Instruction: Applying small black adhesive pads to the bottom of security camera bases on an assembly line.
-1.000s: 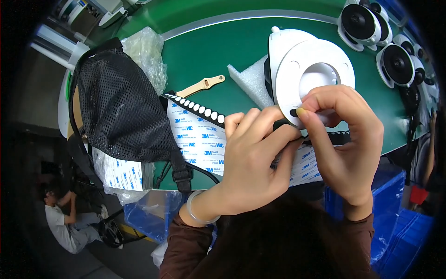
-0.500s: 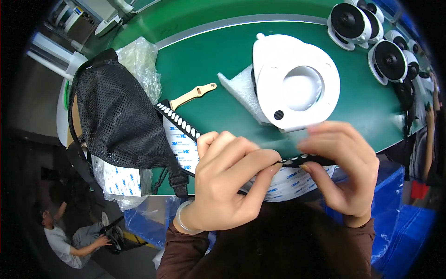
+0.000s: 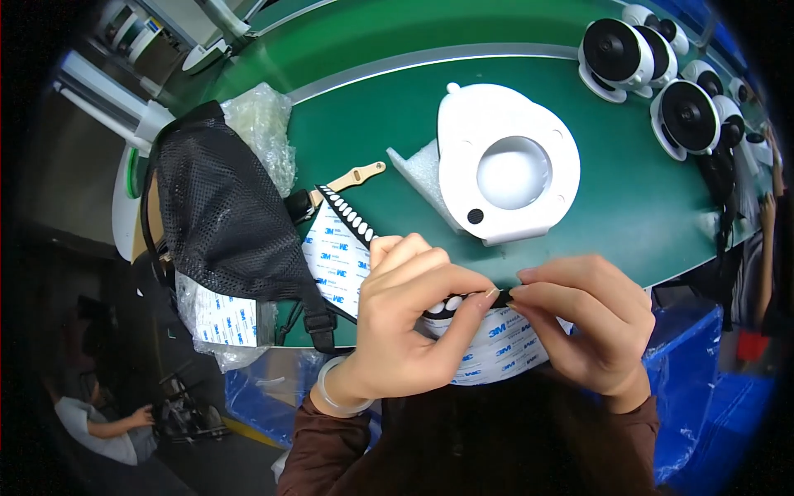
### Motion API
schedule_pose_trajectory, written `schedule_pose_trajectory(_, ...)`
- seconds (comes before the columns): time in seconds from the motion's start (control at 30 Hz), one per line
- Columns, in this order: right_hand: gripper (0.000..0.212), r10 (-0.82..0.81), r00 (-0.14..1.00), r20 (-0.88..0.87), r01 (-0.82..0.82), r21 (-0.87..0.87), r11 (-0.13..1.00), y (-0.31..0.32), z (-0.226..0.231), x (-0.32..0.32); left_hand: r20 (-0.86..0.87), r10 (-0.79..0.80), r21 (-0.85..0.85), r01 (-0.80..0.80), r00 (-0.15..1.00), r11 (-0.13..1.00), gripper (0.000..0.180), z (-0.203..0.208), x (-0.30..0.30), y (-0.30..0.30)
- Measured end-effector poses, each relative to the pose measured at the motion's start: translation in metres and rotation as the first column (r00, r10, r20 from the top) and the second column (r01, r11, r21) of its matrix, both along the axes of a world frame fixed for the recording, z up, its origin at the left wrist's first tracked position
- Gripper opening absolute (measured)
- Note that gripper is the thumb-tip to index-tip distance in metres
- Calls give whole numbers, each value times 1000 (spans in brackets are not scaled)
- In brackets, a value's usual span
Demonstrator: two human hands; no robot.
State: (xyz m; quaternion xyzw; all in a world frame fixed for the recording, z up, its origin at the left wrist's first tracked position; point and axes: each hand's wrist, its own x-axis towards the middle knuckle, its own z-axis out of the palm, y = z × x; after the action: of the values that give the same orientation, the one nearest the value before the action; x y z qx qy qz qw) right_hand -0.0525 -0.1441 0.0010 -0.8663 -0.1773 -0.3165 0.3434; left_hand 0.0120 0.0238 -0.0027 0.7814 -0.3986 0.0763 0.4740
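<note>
A white adhesive-backed sheet with blue print bends across the near edge of the table. Its black edge strip carries a row of white ovals. My left hand pinches this strip between thumb and forefinger. Close beside it, my right hand has thumb and fingers closed on the same edge. The two sets of fingertips almost meet there. Part of the sheet is hidden behind my left hand.
A white housing with a round opening lies past my hands, against white foam. Left are a black mesh bag, bubble wrap and a tan strap-like tool. Round black-faced devices stand back right; a person sits lower left.
My right hand has moved left, closer to my left hand, and its fingers have closed on the strip. The view has shifted slightly, and the person at lower left has changed posture.
</note>
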Motion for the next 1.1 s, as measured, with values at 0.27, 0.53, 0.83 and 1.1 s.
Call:
schedule_pose_trajectory(0.27,17,-76,996,-48,72,-77,994,9,5,1,104,64,-185,-44,992,982,7,-17,-3,-7)
schedule_pose_trajectory(0.53,11,-21,980,-197,6,-80,997,-3,-6,-4,120,117,-342,-69,986,937,8,-36,-10,-24)
schedule_pose_trajectory(0.83,14,-54,990,-133,61,55,997,-4,-17,1,76,142,-344,-107,987,933,9,-37,-6,-28)
schedule_pose_trajectory(1.1,12,-49,999,18,49,-56,997,1,-14,2,51,127,-347,-102,991,932,10,-35,-7,-28)
